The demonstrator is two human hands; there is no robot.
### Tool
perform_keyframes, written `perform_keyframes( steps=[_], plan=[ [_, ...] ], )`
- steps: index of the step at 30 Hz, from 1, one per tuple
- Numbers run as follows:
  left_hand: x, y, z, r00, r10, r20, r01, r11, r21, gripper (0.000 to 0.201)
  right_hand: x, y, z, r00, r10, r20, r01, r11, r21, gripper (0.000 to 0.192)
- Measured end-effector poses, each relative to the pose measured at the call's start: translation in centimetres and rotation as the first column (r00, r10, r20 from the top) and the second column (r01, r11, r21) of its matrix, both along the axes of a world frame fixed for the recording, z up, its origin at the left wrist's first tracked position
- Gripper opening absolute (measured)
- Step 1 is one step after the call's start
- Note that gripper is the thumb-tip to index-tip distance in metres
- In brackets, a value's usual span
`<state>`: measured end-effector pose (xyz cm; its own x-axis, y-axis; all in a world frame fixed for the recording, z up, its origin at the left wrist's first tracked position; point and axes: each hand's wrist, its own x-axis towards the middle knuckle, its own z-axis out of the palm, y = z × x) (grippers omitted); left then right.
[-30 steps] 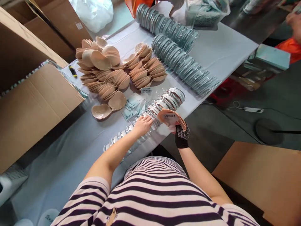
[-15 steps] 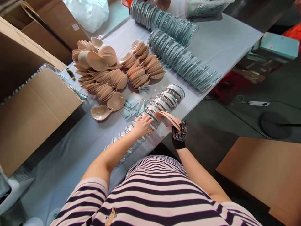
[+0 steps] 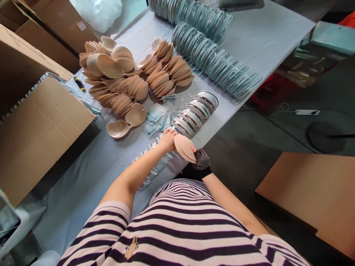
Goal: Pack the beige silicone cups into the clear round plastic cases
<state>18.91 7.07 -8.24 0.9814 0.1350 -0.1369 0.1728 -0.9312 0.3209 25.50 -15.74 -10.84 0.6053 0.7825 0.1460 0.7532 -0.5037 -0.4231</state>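
Note:
My right hand [image 3: 200, 163], in a black dotted glove, holds a beige pad [image 3: 185, 147] at the table's near edge. My left hand [image 3: 167, 140] rests on a row of clear round cases [image 3: 194, 115] that runs along that edge, and its fingers touch the pad. Whether the left hand grips a case I cannot tell. Small printed cards [image 3: 155, 122] lie just beyond the row. A joined pair of beige pads [image 3: 126, 123] lies flat to the left of the cards.
Piles of beige pads [image 3: 130, 75] fill the middle of the grey table [image 3: 260, 48]. Two long rows of blue-tinted cases [image 3: 213, 59] lie behind them. Cardboard boxes [image 3: 39, 125] stand at the left, another cardboard sheet [image 3: 310, 192] on the floor at the right.
My right hand has swung the pad left and down, from beside the row of cases to my left hand. The left hand stays on the row.

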Motion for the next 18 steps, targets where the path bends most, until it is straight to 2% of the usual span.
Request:
perform_keyframes(
  steps=[5,10,14,16,18],
  plan=[
    [-0.3,0.5,-0.3,0.992,-0.008,0.127,0.018,0.997,-0.075,0.02,0.4,1.9,1.2,0.994,-0.082,-0.079,0.074,0.992,-0.101,0.054],
    [-1.1,1.2,-0.6,0.977,0.085,0.197,-0.064,0.992,-0.107,0.022,1.6,2.7,2.9,0.993,-0.043,-0.114,0.02,0.98,-0.197,0.053],
    [-1.2,1.4,-0.8,0.985,0.059,0.165,-0.04,0.992,-0.119,0.033,1.7,3.8,3.8,0.988,-0.02,-0.15,-0.024,0.958,-0.285,0.053],
    [-1.2,1.5,-0.9,0.99,0.03,0.135,-0.012,0.991,-0.134,0.034,1.7,4.6,3.9,0.988,-0.01,-0.152,-0.026,0.972,-0.232,0.054],
    [-1.3,1.7,-1.0,0.993,0.026,0.117,-0.009,0.99,-0.144,0.036,1.7,5.1,3.7,0.985,0.042,-0.17,-0.06,0.993,-0.104,0.054]
  ],
)
